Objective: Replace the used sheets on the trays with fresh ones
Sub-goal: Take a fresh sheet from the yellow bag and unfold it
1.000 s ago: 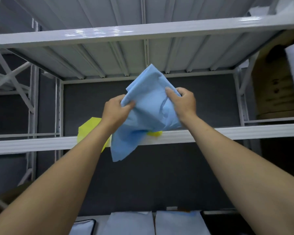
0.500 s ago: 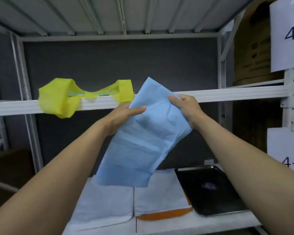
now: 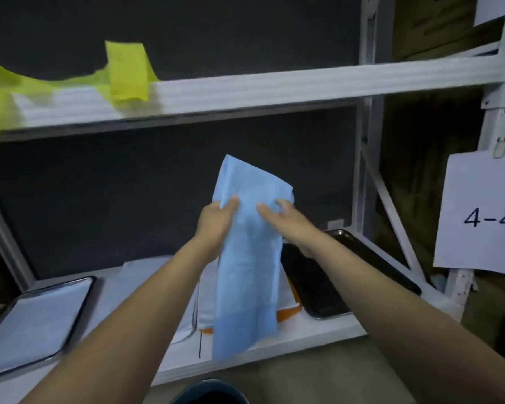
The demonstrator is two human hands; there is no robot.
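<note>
Blue sheet (image 3: 247, 258) is held up in the air in mid-frame, above the lower shelf (image 3: 303, 336), touching nothing but the hands. It is folded into a narrow strip with its long axis near vertical. The top end points up and slightly far-right; the bottom end hangs down over the shelf's near edge.

Left hand (image 3: 215, 225) grips the sheet's left edge near the top, fingers clamped on it with the thumb on the front face. Right hand (image 3: 289, 225) pinches the right edge at the same height, thumb in front and fingers wrapped behind. The fingertips behind are hidden by the sheet.

Right on the shelf is a bare dark tray (image 3: 315, 287), partly covered by the right forearm and the sheet. Left on the shelf is a second tray (image 3: 89, 282), lined with a pale sheet (image 3: 32, 325) and cut off by the frame edge. Between them lie white sheets (image 3: 146, 266), mostly hidden behind the left forearm and the blue sheet. An orange edge (image 3: 287, 314) pokes out beneath them; cannot tell what it is.

Yellow cloth (image 3: 126, 71) is draped over the upper shelf beam (image 3: 274, 86) at far left, blurred and cut off. A paper label (image 3: 484, 211) on the right upright reads "4-4", cropped at the frame edge. A dark round rim (image 3: 210, 393) at bottom centre is cut off and unidentifiable.
</note>
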